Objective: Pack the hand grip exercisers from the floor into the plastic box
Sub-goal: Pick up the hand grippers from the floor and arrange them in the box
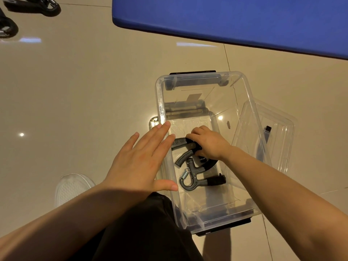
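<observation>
A clear plastic box (243,81) with black latches stands on the tiled floor. Inside it, my right hand (209,143) is closed around the handles of a black hand grip exerciser (181,143), low near the box's bottom. A second grey-black exerciser (195,177) with a metal spring lies on the bottom just below it. My left hand (143,162) is flat with fingers spread, over the box's left rim, holding nothing. Two more black exercisers (35,5) (7,28) lie on the floor at the far top left.
The box's clear lid (278,136) leans against its right side. A blue mat (235,19) covers the floor at the top right. My white shoe (71,187) and dark trouser leg (143,232) are at the bottom, left of the box.
</observation>
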Tool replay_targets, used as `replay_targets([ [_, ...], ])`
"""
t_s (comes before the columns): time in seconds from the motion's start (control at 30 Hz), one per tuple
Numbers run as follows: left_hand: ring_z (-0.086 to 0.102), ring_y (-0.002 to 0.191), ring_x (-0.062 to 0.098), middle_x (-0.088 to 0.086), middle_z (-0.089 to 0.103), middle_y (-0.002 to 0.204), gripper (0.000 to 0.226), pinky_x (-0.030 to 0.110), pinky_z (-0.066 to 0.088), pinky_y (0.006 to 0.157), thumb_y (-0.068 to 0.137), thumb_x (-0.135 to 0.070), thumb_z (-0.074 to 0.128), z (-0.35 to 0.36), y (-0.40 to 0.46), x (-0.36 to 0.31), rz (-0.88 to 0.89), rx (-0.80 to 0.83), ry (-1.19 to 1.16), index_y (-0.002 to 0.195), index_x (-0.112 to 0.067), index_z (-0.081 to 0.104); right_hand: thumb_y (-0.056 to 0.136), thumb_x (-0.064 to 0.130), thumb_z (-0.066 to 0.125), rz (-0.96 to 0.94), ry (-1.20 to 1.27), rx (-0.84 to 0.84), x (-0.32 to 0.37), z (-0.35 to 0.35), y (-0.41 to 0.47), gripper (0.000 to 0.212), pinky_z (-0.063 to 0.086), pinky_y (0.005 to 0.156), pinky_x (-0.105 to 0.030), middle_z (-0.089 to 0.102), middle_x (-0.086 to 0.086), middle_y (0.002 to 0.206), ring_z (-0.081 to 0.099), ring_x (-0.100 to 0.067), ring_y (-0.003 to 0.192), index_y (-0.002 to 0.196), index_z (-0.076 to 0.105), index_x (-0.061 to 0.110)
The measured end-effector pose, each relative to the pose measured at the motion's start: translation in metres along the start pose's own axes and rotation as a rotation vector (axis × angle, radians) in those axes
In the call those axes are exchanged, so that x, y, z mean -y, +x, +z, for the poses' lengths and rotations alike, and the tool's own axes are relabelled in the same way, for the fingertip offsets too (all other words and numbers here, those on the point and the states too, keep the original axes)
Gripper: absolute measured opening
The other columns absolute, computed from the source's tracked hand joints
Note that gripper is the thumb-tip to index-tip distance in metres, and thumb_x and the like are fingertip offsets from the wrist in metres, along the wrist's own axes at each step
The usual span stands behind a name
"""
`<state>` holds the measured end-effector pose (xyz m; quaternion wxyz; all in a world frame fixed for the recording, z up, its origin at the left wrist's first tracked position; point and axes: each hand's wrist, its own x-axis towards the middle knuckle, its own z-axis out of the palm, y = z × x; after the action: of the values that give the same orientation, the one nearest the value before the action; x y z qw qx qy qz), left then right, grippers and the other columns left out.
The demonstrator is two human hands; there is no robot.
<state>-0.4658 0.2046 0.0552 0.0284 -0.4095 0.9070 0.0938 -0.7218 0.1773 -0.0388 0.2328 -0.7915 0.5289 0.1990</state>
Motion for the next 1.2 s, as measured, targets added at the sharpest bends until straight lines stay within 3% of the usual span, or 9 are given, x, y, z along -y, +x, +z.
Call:
replay_targets([
  [0.23, 0.032, 0.133, 0.024, 0.011, 0.035, 0.149, 0.100, 0.049, 0.033, 0.097, 0.070, -0.084, 0.026, 0.000, -0.001, 0.000, -0.003, 0.004, -0.016, 0.138, -0.013, 0.045, 0.079, 0.024, 0.070, -0.010, 0.022, 0.022, -0.001, 0.000, 0.002, 0.069, 0.045, 0.090, -0.038, 0.043, -0.003, 0.132, 0.036, -0.023, 0.121, 0.140, 0.038, 0.021],
  [0.37, 0.041, 0.131, 0.028, 0.012, 0.035, 0.148, 0.100, 0.050, 0.037, 0.097, 0.070, -0.084, 0.026, 0.000, -0.001, 0.001, 0.006, 0.008, -0.014, 0.137, -0.012, 0.045, 0.079, 0.024, 0.068, 0.013, 0.033, 0.029, 0.000, 0.002, 0.001, 0.070, 0.044, 0.090, -0.037, 0.041, -0.004, 0.133, 0.035, -0.025, 0.123, 0.140, 0.035, 0.022],
  [0.77, 0.034, 0.135, 0.024, 0.010, 0.032, 0.150, 0.101, 0.051, 0.030, 0.100, 0.071, -0.086, 0.025, -0.001, 0.000, 0.002, 0.005, 0.047, -0.032, 0.140, -0.014, 0.040, 0.077, 0.025, 0.072, 0.046, -0.004, 0.015, 0.007, 0.006, 0.003, 0.068, 0.047, 0.081, -0.037, 0.046, -0.001, 0.127, 0.042, -0.023, 0.114, 0.135, 0.037, 0.023],
  [0.9, 0.039, 0.132, 0.028, 0.011, 0.035, 0.149, 0.100, 0.053, 0.030, 0.099, 0.071, -0.086, 0.025, -0.002, 0.001, 0.002, 0.013, 0.043, -0.029, 0.139, -0.014, 0.040, 0.076, 0.024, 0.073, 0.048, 0.004, -0.002, 0.007, 0.006, 0.003, 0.066, 0.045, 0.080, -0.035, 0.049, -0.001, 0.126, 0.043, -0.023, 0.114, 0.133, 0.040, 0.022],
  [1.1, 0.041, 0.131, 0.030, 0.012, 0.037, 0.147, 0.099, 0.056, 0.030, 0.098, 0.073, -0.085, 0.023, -0.001, 0.001, 0.003, 0.020, 0.043, -0.038, 0.138, -0.014, 0.043, 0.080, 0.039, 0.067, -0.005, -0.188, 0.030, 0.010, 0.006, 0.000, 0.067, 0.046, 0.071, -0.035, 0.044, -0.005, 0.129, 0.044, -0.025, 0.112, 0.134, 0.034, 0.017],
  [1.2, 0.029, 0.135, 0.026, 0.012, 0.034, 0.149, 0.099, 0.056, 0.026, 0.100, 0.074, -0.085, 0.022, 0.000, 0.001, 0.005, 0.032, 0.042, -0.048, 0.139, -0.014, 0.043, 0.082, 0.047, 0.063, 0.052, -0.189, 0.026, 0.009, 0.004, 0.002, 0.065, 0.043, 0.070, -0.034, 0.046, -0.006, 0.127, 0.046, -0.026, 0.110, 0.132, 0.034, 0.016],
])
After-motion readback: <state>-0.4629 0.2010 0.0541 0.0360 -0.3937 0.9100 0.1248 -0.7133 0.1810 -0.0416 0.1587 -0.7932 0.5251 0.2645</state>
